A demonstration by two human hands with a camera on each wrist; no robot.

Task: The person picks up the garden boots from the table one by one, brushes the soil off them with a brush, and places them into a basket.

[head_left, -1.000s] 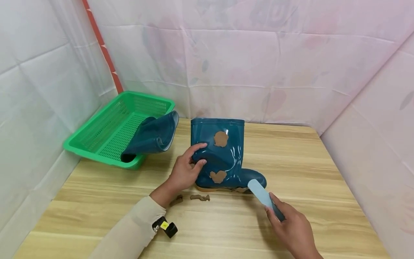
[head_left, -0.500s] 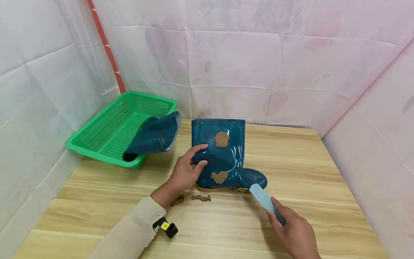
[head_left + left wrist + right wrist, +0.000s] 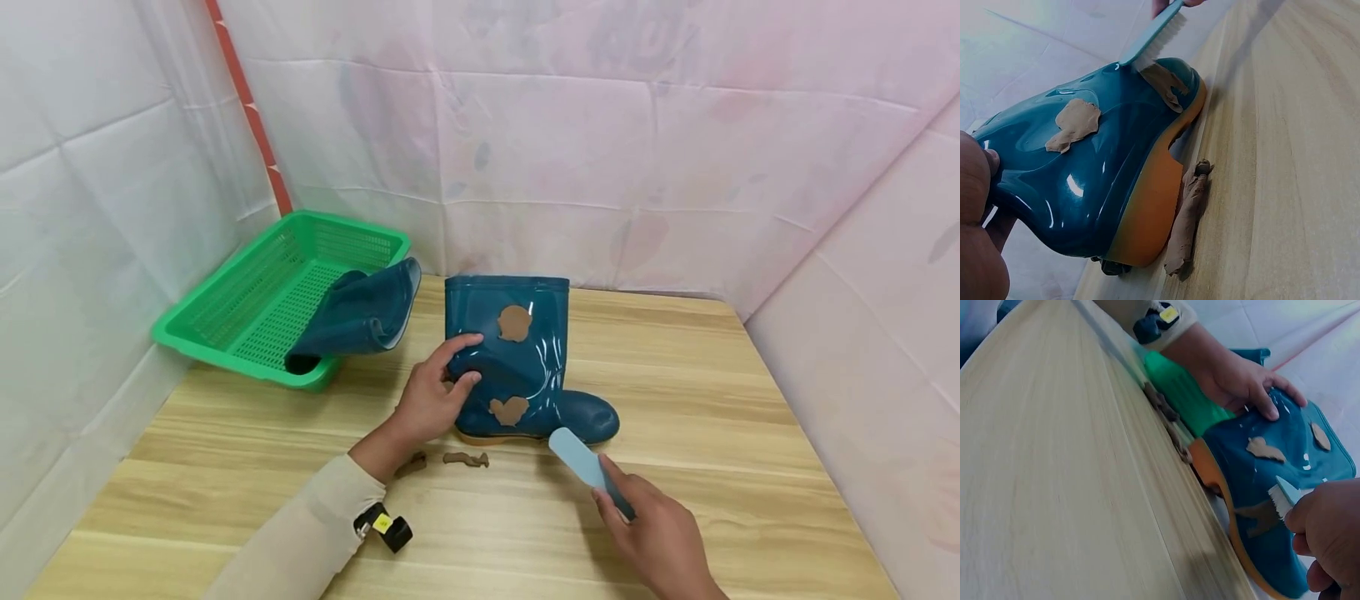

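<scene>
A shiny blue rain boot stands upright on the table, its toe to the right and its sole orange. My left hand grips the back of its shaft, thumb and forefinger pinching a fold. Brown clay-like patches stick to the shaft, and another patch lies low on the foot near the sole. My right hand holds a light blue brush by the handle. In the left wrist view its white bristles meet the low patch.
Behind my left hand, a second blue boot leans in a green plastic basket at the left. Strips of brown clay lie on the wooden table in front of the boot. Cloth walls enclose the table at the back and sides.
My right hand has moved the brush left, from beside the toe to the middle of the foot. My left hand keeps its grip on the boot.
</scene>
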